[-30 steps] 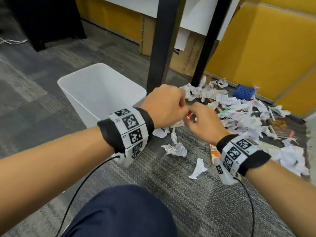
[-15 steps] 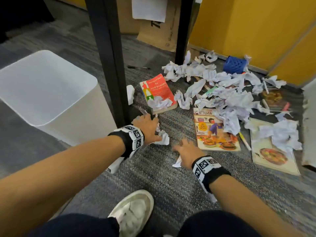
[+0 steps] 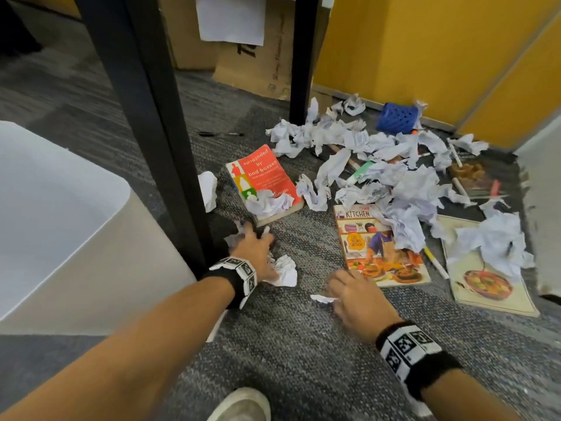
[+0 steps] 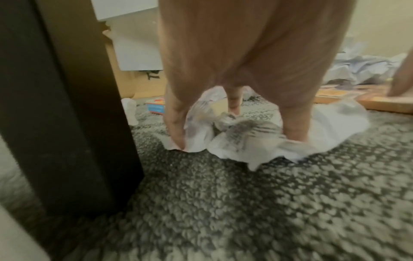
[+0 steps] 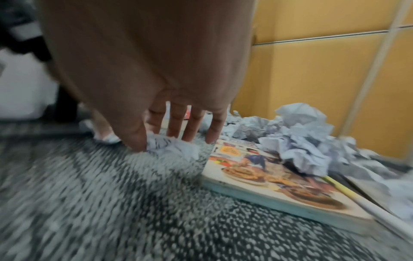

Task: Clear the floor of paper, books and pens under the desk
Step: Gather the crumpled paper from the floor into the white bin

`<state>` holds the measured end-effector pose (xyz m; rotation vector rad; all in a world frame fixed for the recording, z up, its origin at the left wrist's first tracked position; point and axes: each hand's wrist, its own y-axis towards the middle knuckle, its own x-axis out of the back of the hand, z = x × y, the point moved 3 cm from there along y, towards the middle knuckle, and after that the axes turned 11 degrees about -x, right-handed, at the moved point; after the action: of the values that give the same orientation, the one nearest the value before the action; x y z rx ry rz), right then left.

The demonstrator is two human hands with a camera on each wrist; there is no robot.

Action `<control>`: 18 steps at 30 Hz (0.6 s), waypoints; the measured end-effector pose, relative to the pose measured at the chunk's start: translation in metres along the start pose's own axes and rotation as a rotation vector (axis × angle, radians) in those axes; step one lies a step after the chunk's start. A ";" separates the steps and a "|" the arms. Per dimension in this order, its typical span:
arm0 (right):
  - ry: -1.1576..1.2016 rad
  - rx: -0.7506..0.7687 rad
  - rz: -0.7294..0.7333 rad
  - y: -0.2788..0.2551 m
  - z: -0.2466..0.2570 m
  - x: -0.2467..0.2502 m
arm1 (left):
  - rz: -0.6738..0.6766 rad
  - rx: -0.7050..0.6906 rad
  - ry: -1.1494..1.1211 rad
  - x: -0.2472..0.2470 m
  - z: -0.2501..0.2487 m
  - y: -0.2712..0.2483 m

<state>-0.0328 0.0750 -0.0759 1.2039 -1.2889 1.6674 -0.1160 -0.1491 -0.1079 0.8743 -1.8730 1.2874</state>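
My left hand (image 3: pixel 258 238) (image 4: pixel 234 134) is down on the carpet beside the black desk leg (image 3: pixel 151 117). Its thumb and fingers close around a crumpled printed paper (image 3: pixel 283 270) (image 4: pixel 241 141). My right hand (image 3: pixel 340 284) (image 5: pixel 172 139) reaches with straight, spread fingers onto a small paper scrap (image 3: pixel 321 298) (image 5: pixel 172 148) at the corner of a kitchen cookbook (image 3: pixel 379 247) (image 5: pixel 268 180). A red book (image 3: pixel 264 177) lies beyond the left hand with a paper ball on it. A heap of crumpled paper (image 3: pixel 394 183) covers the floor further back, with pens partly buried in it.
A white bin (image 3: pixel 60 208) stands left of the desk leg. A second leg (image 3: pixel 303 56), cardboard and a yellow wall close off the back. A blue pen holder (image 3: pixel 396 118), a black pen (image 3: pixel 220 134), a yellow-white pen (image 3: pixel 435 262) and a third book (image 3: pixel 491 284) lie around.
A second ago both hands were raised together near the bin. They have dropped to the carpet, the left onto a crumpled paper, the right onto a scrap by the cookbook.
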 end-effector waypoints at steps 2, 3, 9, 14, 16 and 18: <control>0.111 -0.060 -0.030 -0.002 -0.010 0.017 | -0.087 -0.112 0.054 0.000 -0.007 0.004; 0.154 -0.113 -0.017 -0.002 -0.016 0.024 | -0.090 -0.146 0.094 -0.002 -0.010 0.005; 0.095 -0.341 0.079 0.004 -0.063 0.066 | -0.138 -0.258 0.048 0.018 -0.037 0.009; -0.039 -0.479 0.026 0.007 -0.099 0.109 | -0.349 -0.383 -0.054 0.082 -0.076 0.021; -0.060 -0.543 -0.014 0.012 -0.115 0.117 | -0.389 -0.378 -0.076 0.097 -0.084 0.038; -0.064 -0.616 -0.068 0.023 -0.131 0.121 | -0.387 -0.332 -0.055 0.100 -0.089 0.057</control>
<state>-0.1252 0.1942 0.0214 0.9110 -1.6198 1.0630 -0.2019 -0.0628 -0.0278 1.0330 -1.7798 0.7023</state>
